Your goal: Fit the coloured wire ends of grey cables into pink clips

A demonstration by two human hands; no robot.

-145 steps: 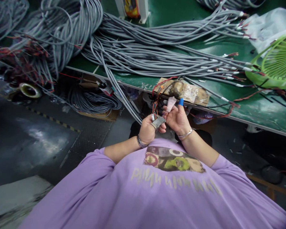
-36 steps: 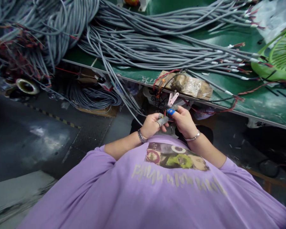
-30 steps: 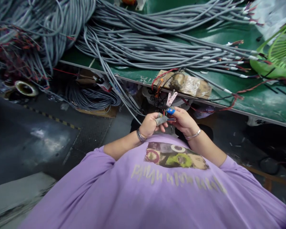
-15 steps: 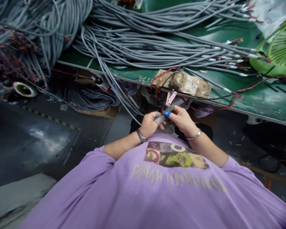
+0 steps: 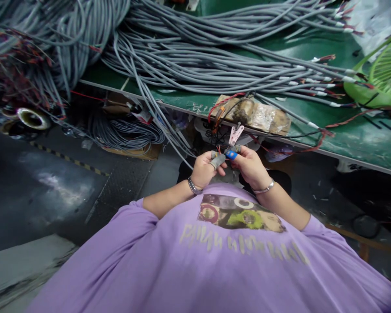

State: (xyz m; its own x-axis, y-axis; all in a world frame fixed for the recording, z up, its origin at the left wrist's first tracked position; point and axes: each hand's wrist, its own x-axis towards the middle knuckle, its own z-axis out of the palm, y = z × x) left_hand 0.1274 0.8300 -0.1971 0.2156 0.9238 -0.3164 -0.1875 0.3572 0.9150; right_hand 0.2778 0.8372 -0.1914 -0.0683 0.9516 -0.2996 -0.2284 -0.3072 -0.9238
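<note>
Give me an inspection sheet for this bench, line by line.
Surface: green bench top, worn, largely covered.
Job's things: thin coloured wires pinched between both hands, just below a pink clip.
Clutter: taped block at the bench edge; green basket; plastic bag.
Grippers: left hand and right hand closed on the wires, some fingertips covered.
Cables: grey cables piled across the bench, some hanging over its edge.
Surroundings: dark floor; tape roll; cable coil under the bench.
</note>
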